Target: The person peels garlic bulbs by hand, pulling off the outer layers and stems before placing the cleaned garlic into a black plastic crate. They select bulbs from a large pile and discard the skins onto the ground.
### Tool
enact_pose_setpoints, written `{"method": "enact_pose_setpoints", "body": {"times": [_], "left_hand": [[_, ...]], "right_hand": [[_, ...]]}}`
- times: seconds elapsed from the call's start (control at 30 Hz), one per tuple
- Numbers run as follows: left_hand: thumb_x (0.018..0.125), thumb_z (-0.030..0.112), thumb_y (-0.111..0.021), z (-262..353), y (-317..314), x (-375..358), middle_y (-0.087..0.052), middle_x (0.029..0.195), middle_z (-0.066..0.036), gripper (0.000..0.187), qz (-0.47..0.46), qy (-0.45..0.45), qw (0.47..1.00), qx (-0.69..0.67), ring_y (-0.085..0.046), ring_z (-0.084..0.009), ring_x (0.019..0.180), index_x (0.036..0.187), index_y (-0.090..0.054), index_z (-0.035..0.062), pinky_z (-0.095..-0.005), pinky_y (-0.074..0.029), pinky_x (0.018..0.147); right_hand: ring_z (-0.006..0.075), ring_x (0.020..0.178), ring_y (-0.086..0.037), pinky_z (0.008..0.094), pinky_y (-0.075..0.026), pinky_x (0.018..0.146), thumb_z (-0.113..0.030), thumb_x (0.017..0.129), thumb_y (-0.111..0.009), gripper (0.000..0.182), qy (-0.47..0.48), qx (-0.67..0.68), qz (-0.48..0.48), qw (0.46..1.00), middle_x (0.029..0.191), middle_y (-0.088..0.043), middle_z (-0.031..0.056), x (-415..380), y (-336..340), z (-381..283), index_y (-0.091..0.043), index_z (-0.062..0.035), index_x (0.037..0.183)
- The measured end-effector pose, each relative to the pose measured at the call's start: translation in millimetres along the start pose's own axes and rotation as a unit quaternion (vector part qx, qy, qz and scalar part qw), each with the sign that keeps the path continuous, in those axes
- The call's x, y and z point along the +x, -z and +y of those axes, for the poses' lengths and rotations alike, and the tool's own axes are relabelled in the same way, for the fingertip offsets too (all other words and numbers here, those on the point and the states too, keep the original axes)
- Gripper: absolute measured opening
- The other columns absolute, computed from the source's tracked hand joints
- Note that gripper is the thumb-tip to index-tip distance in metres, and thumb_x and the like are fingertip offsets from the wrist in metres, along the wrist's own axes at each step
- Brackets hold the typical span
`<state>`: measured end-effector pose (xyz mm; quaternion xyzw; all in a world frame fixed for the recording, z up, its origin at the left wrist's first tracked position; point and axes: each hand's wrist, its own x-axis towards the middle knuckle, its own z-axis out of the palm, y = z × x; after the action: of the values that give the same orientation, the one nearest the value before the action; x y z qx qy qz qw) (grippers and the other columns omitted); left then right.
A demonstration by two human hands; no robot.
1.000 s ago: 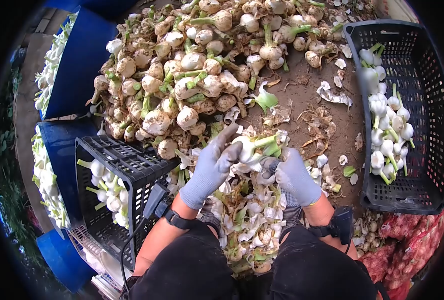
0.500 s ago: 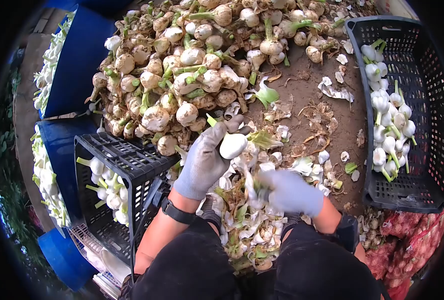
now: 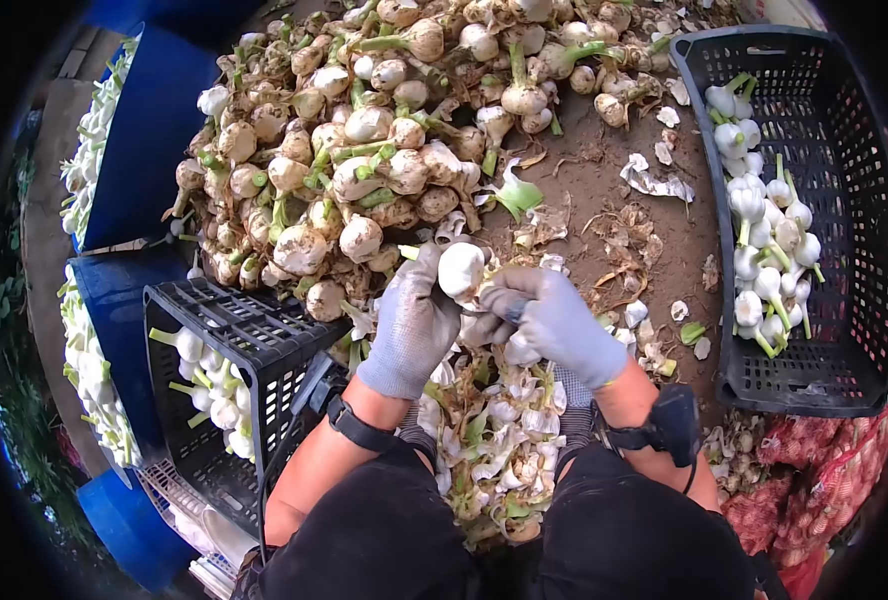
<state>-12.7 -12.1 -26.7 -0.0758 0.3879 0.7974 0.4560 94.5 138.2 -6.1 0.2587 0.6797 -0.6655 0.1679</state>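
My left hand [image 3: 409, 318], in a pale glove with dirty fingertips, grips a peeled white garlic bulb [image 3: 461, 270] by its short green stem end. Close against the bulb's right side is my right hand [image 3: 564, 325], gloved too, its fingers curled inward. Something dark shows at its fingertips, and I cannot tell what it is. Loose papery skin hangs just below the bulb, between both hands. Beneath them, peelings [image 3: 499, 440] lie heaped between my knees.
Ahead rises a big pile of unpeeled garlic [image 3: 364, 150] on bare soil. A black crate [image 3: 814, 380] with cleaned bulbs stands at right, another black crate [image 3: 289, 355] at left. Blue containers [image 3: 149, 130] of garlic line the far left. Red mesh sacks [image 3: 839, 470] lie at lower right.
My right hand has moved up from over the peelings to the garlic bulb. The bulb is turned and slightly higher in my left hand. The view has shifted a little.
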Motion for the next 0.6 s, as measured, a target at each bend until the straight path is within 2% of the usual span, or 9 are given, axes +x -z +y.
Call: {"method": "enact_pose_setpoints", "body": {"times": [0.1,0.17,0.23,0.33,0.37,0.4,0.47,0.53,0.6], "left_hand": [[0.105,0.032,-0.039,8.9,6.1,-1.2,-0.059,0.122,-0.018,0.044,0.071,0.02,0.996,-0.042,-0.058,-0.0267,0.113,0.12,-0.05,-0.0077,-0.0403,-0.047,0.104],[0.105,0.032,-0.041,11.9,0.2,-1.5,-0.059,0.121,-0.017,0.043,0.077,0.025,0.997,-0.02,-0.059,-0.0263,0.111,0.119,-0.051,-0.0064,-0.0411,-0.048,0.102],[0.102,0.032,-0.05,6.9,-12.2,0.4,-0.061,0.117,-0.014,0.038,0.09,0.023,0.994,0.064,-0.063,-0.0246,0.105,0.12,-0.053,-0.0016,-0.0411,-0.052,0.097],[0.094,0.033,-0.064,15.7,-43.3,-13.1,-0.061,0.117,-0.01,0.047,0.0,0.067,0.968,0.242,-0.06,-0.0197,0.111,0.127,-0.051,0.0017,-0.0336,-0.049,0.094],[0.093,0.036,-0.066,20.5,-51.0,-13.4,-0.059,0.122,-0.012,0.055,-0.012,0.061,0.96,0.272,-0.058,-0.0199,0.115,0.132,-0.047,0.0019,-0.0338,-0.047,0.097],[0.096,0.036,-0.061,22.0,-55.4,-13.1,-0.056,0.129,-0.014,0.055,-0.014,0.024,0.975,0.222,-0.058,-0.0228,0.116,0.136,-0.044,0.0017,-0.0371,-0.046,0.099],[0.099,0.034,-0.055,34.0,-50.6,-7.2,-0.053,0.133,-0.016,0.052,-0.003,-0.024,0.983,0.183,-0.057,-0.0253,0.116,0.137,-0.043,0.0006,-0.0396,-0.046,0.099],[0.1,0.033,-0.053,38.2,-34.7,0.2,-0.054,0.131,-0.015,0.049,0.016,-0.03,0.981,0.192,-0.061,-0.0257,0.111,0.135,-0.045,-0.0009,-0.0398,-0.049,0.096],[0.1,0.031,-0.054,35.7,-29.5,1.0,-0.055,0.129,-0.014,0.047,0.007,0.002,0.982,0.188,-0.062,-0.0254,0.108,0.133,-0.047,-0.0012,-0.0397,-0.05,0.095]], "right_hand": [[0.0198,0.074,-0.068,0.0276,-0.057,0.069,-0.01,0.096,-0.052,0.022,0.131,0.515,-0.056,0.845,0.093,-0.069,0.0136,-28.0,23.9,-24.1,-0.061,0.0041,0.111],[0.0261,0.089,-0.067,0.0388,-0.058,0.079,-0.004,0.088,-0.058,0.048,0.104,0.003,0.059,0.993,0.111,-0.065,0.018,-18.2,37.3,-13.2,-0.048,-0.0015,0.135],[0.032,0.108,-0.062,0.0448,-0.053,0.09,0.001,0.079,-0.063,0.073,0.086,-0.376,0.144,0.911,0.134,-0.052,0.0225,-7.9,24.1,-9.9,-0.037,-0.0099,0.146],[0.0259,0.116,-0.058,0.0374,-0.051,0.093,0.005,0.077,-0.06,0.07,0.265,-0.188,0.147,0.934,0.135,-0.051,0.0211,-5.6,11.8,-17.9,-0.041,-0.0087,0.144],[0.0228,0.109,-0.059,0.0355,-0.05,0.094,0.007,0.077,-0.059,0.063,0.141,0.096,0.067,0.983,0.133,-0.053,0.0192,-3.6,24.2,-13.9,-0.048,-0.0068,0.138],[0.0192,0.104,-0.059,0.0294,-0.05,0.092,0.009,0.077,-0.056,0.058,0.061,0.265,0.05,0.961,0.13,-0.056,0.0191,-14.1,48.9,-36.1,-0.054,-0.0059,0.132],[0.0181,0.096,-0.063,0.0324,-0.055,0.083,-0.006,0.081,-0.063,0.061,0.275,0.562,-0.014,0.78,0.135,-0.052,0.0214,-13.3,87.0,-26.6,-0.047,-0.0083,0.14],[0.0203,0.094,-0.065,0.0366,-0.058,0.076,-0.024,0.091,-0.065,0.068,0.366,0.598,-0.082,0.708,0.136,-0.053,0.0181,-29.4,130.0,-35.4,-0.033,-0.0142,0.15],[0.0201,0.091,-0.068,0.0346,-0.057,0.073,-0.029,0.091,-0.065,0.067,0.371,0.412,0.047,0.831,0.135,-0.055,0.016,-9.5,147.5,-22.5,-0.034,-0.0157,0.149]]}}
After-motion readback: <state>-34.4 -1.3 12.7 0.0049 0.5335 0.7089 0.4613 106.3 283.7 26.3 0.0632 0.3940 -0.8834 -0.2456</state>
